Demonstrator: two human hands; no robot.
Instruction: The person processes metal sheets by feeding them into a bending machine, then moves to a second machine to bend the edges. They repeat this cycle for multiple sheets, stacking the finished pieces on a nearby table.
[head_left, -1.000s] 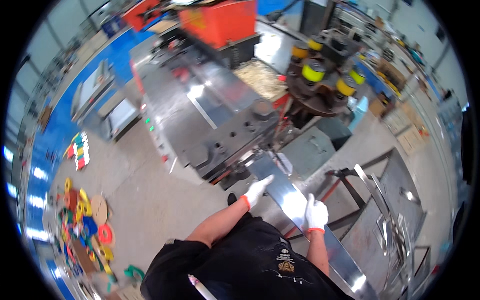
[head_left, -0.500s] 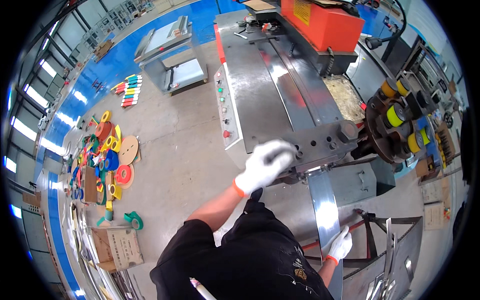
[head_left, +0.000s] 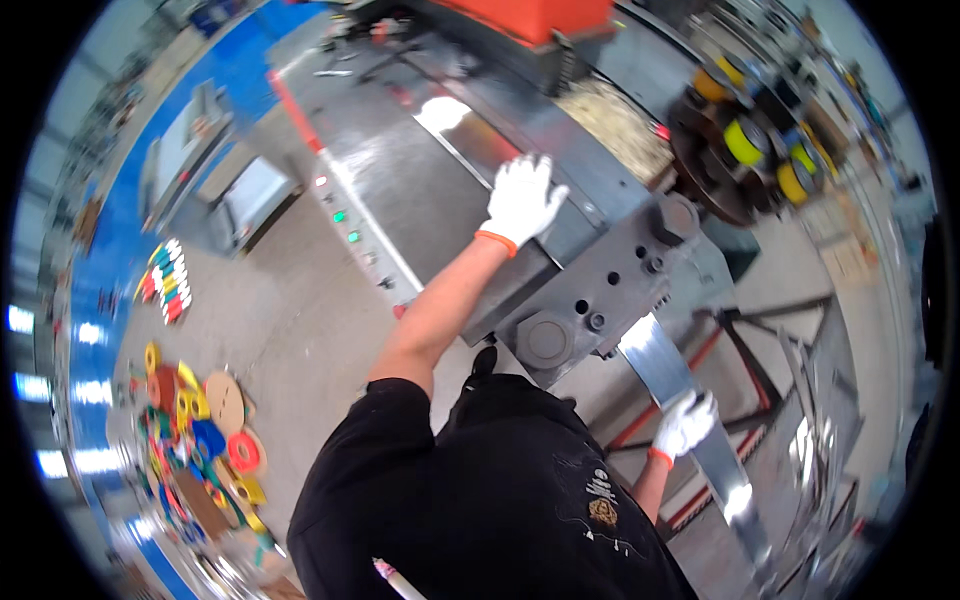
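My left hand [head_left: 525, 203], in a white glove with an orange cuff, reaches over the machine's flat metal bed [head_left: 400, 200]. Its fingers are spread and it holds nothing; whether the palm touches the surface I cannot tell. Beside my right thigh my gloved right hand [head_left: 685, 425] is closed on the edge of a long shiny metal strip [head_left: 720, 465]. The strip's far end runs up to the underside of a thick steel block [head_left: 620, 285] with holes and large bolts, which hides that end.
Beyond the block stands a round turret [head_left: 710, 165] with yellow-ringed tooling. A control panel [head_left: 345, 225] with buttons lines the bed's left side. Tape rolls [head_left: 205, 440] lie heaped on the floor at left. A dark frame [head_left: 750, 370] and loose metal strips [head_left: 810, 440] are at right.
The view has turned, so the machine appears rotated. My left hand has moved from the block's near end to over the bed, fingers spreading. My right hand stays on the strip.
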